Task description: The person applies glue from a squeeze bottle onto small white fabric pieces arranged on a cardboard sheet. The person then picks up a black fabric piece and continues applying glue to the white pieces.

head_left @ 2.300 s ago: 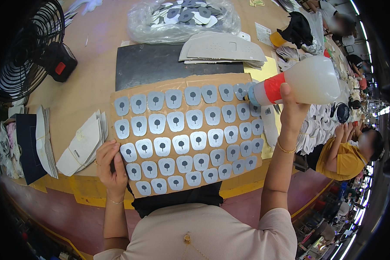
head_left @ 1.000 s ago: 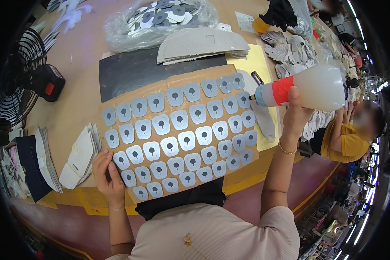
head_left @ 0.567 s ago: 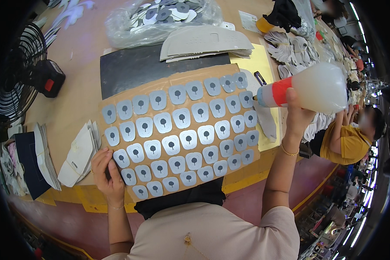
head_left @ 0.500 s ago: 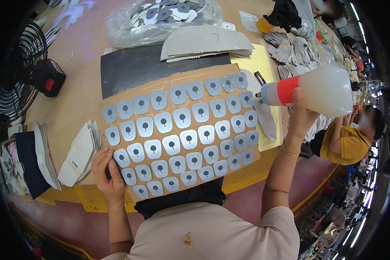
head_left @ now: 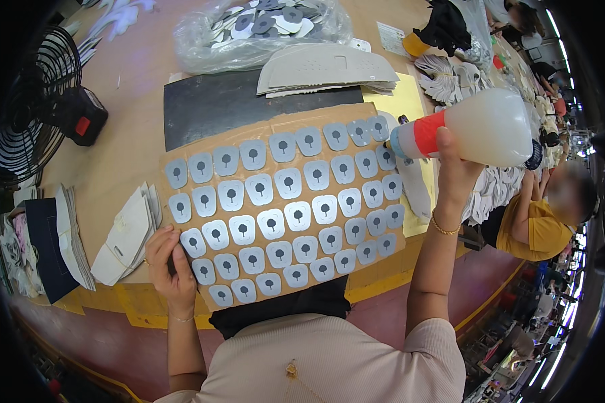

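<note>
A brown cardboard sheet [head_left: 270, 128] lies tilted at the table's near edge, carrying rows of light grey rounded patches [head_left: 298, 216] with dark tree-like marks. At its lower left edge, my left hand [head_left: 171, 272] grips the cardboard with curled fingers. My right hand [head_left: 458, 168] is wrapped around a translucent squeeze bottle [head_left: 494, 127] with a red band and cloudy whitish contents. The bottle lies nearly sideways, its narrow tip at a patch [head_left: 385, 156] near the right end of the second row. Whether the tip touches that patch I cannot tell.
A clear plastic bag [head_left: 195, 47] of grey and white pieces stands behind a black sheet [head_left: 208, 111] and stacked pale panels [head_left: 326, 69]. A black fan [head_left: 30, 107] is at left, near bundled white pieces [head_left: 124, 235]. Another person in yellow [head_left: 534, 228] works at right.
The bottle in my right hand has moved left and slightly up, bringing its tip to the second row's right end. The whole scene has shifted slightly right; my left hand keeps its grip.
</note>
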Action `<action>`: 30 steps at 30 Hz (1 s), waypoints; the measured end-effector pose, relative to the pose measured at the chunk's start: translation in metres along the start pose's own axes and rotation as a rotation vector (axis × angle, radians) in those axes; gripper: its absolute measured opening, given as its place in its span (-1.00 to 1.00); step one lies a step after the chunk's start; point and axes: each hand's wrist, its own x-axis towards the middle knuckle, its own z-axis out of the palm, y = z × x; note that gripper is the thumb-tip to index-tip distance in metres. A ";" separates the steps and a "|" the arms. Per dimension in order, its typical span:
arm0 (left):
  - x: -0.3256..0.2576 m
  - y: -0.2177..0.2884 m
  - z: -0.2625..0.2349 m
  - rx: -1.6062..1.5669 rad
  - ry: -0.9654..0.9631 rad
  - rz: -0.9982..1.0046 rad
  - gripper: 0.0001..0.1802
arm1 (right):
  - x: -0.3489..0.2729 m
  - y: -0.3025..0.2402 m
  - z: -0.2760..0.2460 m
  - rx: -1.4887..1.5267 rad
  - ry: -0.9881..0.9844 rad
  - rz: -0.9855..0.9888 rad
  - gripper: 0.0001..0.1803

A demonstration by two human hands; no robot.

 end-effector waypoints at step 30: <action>0.000 0.001 0.000 0.001 0.010 -0.001 -0.82 | -0.016 0.024 -0.037 0.245 0.147 0.094 -0.46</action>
